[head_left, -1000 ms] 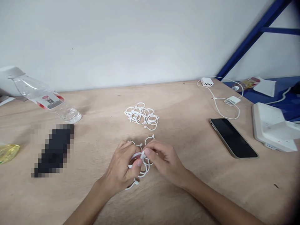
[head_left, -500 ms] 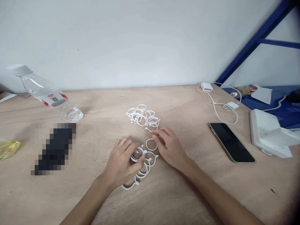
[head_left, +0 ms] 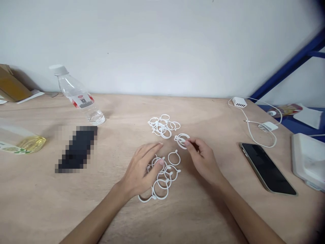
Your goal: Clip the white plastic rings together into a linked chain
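On table: left hand fingers spread, pinning chain | right hand pinches ring | advisable: light grip, chain held flat.

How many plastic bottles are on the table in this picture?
2. A clear water bottle is at the back left; a bottle of yellow liquid lies at the left edge.

a wooden table carries white rings, a phone and a bottle.
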`<act>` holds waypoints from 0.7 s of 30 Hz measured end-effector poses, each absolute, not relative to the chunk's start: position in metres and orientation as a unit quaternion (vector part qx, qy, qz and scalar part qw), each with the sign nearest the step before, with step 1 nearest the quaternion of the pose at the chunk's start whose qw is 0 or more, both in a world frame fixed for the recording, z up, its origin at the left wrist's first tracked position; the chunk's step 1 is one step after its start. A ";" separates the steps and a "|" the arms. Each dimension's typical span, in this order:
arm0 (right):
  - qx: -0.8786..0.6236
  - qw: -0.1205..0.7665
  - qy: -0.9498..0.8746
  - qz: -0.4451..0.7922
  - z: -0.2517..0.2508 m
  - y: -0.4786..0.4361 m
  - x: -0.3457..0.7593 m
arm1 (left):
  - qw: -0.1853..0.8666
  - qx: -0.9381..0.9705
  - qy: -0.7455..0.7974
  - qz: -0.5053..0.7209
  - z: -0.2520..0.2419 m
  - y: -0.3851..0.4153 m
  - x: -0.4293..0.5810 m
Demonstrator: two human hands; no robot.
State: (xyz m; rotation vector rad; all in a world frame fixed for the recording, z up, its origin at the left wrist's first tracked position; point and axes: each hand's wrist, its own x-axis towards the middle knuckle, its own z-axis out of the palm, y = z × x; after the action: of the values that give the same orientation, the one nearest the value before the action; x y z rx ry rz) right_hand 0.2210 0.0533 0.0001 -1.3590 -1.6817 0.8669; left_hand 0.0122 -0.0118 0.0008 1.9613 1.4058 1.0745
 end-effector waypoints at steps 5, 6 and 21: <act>-0.544 0.451 -0.520 0.480 0.001 0.055 0.224 | 0.546 0.458 0.448 0.540 0.007 -0.005 0.011; -0.532 0.461 -0.498 0.507 0.001 0.055 0.224 | 0.592 0.400 0.412 0.566 0.009 -0.003 0.009; -0.369 0.399 -0.544 0.639 0.011 0.002 0.188 | 0.714 0.317 0.376 0.499 0.015 -0.007 0.020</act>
State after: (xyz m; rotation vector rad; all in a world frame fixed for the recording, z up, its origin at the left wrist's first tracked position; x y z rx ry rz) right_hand 0.1877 0.0019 0.0114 -0.9327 -1.3763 1.6182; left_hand 0.0199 -0.0066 0.0145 0.7025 0.8335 1.1046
